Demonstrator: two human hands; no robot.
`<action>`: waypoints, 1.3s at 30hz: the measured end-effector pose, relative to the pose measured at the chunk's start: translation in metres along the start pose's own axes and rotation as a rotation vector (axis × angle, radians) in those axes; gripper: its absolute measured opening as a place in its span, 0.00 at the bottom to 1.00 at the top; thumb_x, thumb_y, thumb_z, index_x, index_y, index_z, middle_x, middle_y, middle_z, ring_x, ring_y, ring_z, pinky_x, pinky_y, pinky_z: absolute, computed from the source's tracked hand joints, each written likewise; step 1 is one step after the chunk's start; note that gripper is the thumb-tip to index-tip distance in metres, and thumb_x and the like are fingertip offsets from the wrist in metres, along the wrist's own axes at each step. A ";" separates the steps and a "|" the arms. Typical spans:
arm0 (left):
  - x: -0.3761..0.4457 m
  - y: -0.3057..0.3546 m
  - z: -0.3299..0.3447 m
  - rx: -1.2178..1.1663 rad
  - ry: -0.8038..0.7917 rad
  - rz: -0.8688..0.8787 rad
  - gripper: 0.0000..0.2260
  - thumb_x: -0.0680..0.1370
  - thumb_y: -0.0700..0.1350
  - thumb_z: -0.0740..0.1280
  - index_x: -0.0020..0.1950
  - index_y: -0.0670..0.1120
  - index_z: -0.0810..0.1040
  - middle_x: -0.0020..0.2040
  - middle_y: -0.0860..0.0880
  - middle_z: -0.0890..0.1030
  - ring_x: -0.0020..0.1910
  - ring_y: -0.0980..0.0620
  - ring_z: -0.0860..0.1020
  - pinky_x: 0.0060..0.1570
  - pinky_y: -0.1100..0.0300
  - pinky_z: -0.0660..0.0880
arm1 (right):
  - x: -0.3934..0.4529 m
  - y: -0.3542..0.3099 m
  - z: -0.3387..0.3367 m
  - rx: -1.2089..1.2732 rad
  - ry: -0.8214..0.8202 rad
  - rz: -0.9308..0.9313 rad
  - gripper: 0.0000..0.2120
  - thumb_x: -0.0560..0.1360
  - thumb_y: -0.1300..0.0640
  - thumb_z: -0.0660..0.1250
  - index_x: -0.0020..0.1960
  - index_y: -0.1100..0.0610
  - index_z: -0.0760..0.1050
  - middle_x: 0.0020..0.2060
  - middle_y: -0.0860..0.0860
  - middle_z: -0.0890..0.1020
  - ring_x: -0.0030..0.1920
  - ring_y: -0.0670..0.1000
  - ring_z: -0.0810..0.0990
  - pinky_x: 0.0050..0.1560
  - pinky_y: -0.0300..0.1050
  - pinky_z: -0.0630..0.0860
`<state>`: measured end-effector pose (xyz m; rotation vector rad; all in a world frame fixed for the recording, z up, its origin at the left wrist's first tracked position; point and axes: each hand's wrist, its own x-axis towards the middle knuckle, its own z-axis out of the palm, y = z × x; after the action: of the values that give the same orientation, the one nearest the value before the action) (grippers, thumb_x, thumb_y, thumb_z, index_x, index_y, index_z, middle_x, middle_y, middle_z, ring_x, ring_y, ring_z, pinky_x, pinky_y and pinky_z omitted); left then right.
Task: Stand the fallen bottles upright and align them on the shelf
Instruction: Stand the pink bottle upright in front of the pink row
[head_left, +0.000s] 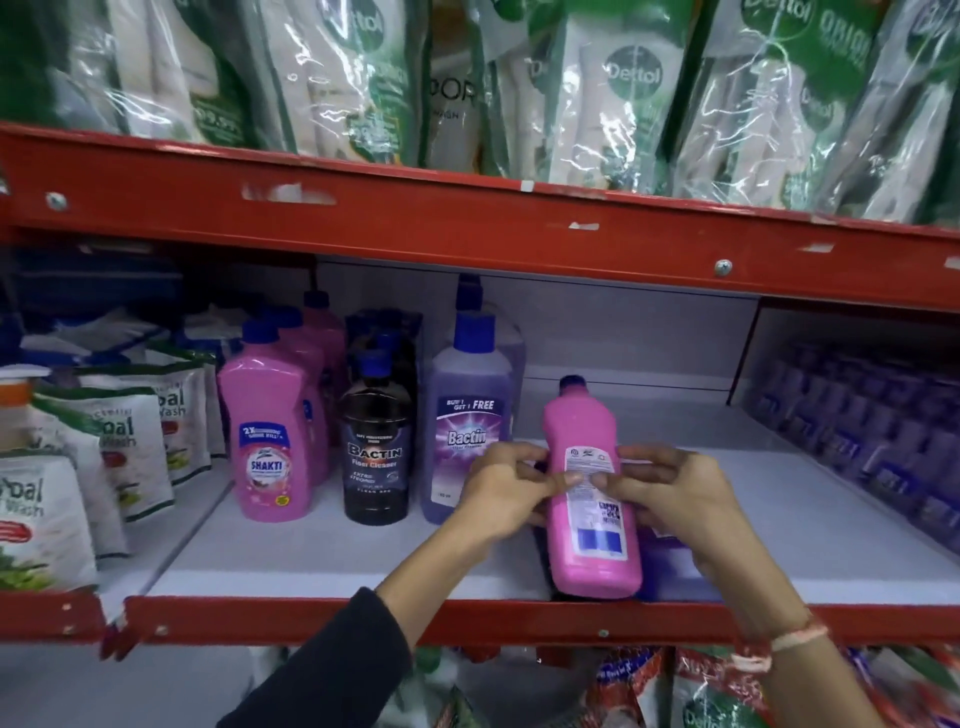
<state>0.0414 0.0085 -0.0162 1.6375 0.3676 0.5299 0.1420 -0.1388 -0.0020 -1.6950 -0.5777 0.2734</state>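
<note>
A pink bottle (589, 493) with a dark blue cap stands at the front of the white shelf (322, 551), its back label facing me. My left hand (501, 493) grips its left side and my right hand (675, 499) its right side, fingertips meeting on the label. Part of a purple bottle (667, 566) shows low behind the pink one, under my right hand; its pose is hidden. Further left stand an upright purple Bactin bottle (467, 415), a black Bactin bottle (375, 441) and a pink Shakti bottle (267, 436), with more rows behind them.
The red upper shelf beam (467, 228) hangs close above, loaded with Dettol refill pouches (613, 98). White and green wash pouches (119, 436) fill the left bay. Purple packs (872, 431) fill the right side. A red lip (363, 618) edges the shelf front.
</note>
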 end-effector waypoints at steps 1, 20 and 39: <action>-0.006 0.001 -0.010 0.001 0.021 0.049 0.21 0.69 0.41 0.76 0.61 0.39 0.77 0.36 0.49 0.80 0.38 0.48 0.83 0.40 0.56 0.82 | -0.006 -0.004 0.008 0.045 0.019 -0.038 0.20 0.64 0.67 0.79 0.54 0.61 0.79 0.41 0.53 0.86 0.35 0.50 0.85 0.30 0.41 0.83; -0.103 -0.048 -0.260 -0.074 0.384 0.334 0.22 0.64 0.41 0.76 0.57 0.52 0.79 0.49 0.58 0.86 0.47 0.55 0.85 0.41 0.64 0.81 | -0.056 -0.032 0.274 0.267 -0.155 -0.352 0.22 0.60 0.59 0.83 0.52 0.47 0.83 0.45 0.45 0.89 0.46 0.46 0.87 0.45 0.45 0.84; -0.105 -0.072 -0.264 -0.048 0.392 0.360 0.10 0.66 0.49 0.75 0.46 0.54 0.82 0.44 0.56 0.86 0.46 0.60 0.83 0.45 0.70 0.77 | -0.068 -0.003 0.290 -0.178 -0.379 -0.438 0.26 0.61 0.34 0.76 0.58 0.30 0.75 0.59 0.43 0.80 0.59 0.38 0.78 0.61 0.41 0.77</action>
<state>-0.1842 0.1847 -0.0797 1.5561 0.3438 1.1317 -0.0564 0.0730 -0.0694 -1.6433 -1.2650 0.2315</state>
